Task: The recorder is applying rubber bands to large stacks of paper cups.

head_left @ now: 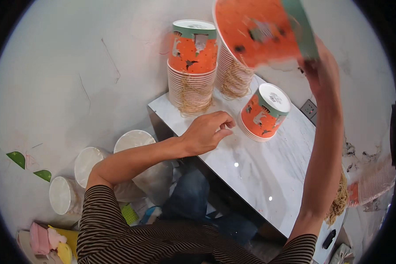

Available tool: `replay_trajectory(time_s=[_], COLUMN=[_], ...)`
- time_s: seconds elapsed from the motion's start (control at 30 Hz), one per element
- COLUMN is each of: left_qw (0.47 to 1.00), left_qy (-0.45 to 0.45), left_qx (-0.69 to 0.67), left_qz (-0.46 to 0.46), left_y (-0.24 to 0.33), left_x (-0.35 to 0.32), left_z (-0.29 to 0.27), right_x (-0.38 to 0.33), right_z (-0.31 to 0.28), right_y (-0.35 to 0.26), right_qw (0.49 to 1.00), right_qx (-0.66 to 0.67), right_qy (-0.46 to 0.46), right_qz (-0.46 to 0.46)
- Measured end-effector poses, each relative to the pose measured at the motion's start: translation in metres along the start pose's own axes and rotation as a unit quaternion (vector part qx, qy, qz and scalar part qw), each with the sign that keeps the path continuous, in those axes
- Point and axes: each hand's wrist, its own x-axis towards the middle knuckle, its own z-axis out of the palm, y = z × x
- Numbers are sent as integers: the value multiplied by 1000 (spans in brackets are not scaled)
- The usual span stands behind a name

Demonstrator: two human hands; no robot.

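Observation:
My right hand (323,70) is raised high and grips an orange paper cup with a green rim (262,28), tilted on its side and blurred. My left hand (207,131) rests on the white marble table (259,176) with its fingers curled in and nothing in them, close to a short stack of upside-down orange cups (264,112). Two taller stacks of the same cups, tied with twine, stand at the table's far end: one on the left (192,66) and one on the right (233,75), partly hidden by the raised cup.
Three plastic-wrapped white stacks (92,165) stand on the floor by the wall at the left. Another cup stack (374,185) with twine lies at the right edge. A wall socket (309,108) is behind the table. A small black object (329,239) lies near the table's near end.

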Motion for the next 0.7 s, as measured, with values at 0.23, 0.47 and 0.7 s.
replay_trajectory(time_s=[0.23,0.47,0.7], left_qw=[992,964,967], left_qy=[103,240,233], left_qx=[14,4,-36], left_qz=[-66,-118,-92], left_y=[-25,-71,-84], left_x=[-18,-16,3], left_z=[-32,-77,-77], right_x=[133,122,124], right_z=[103,159,152], right_y=[65,90,91], right_qw=[994,988,977], right_qx=[-13,-112,-181], right_qy=[-103,-73,-88], right_qz=[46,83,67])
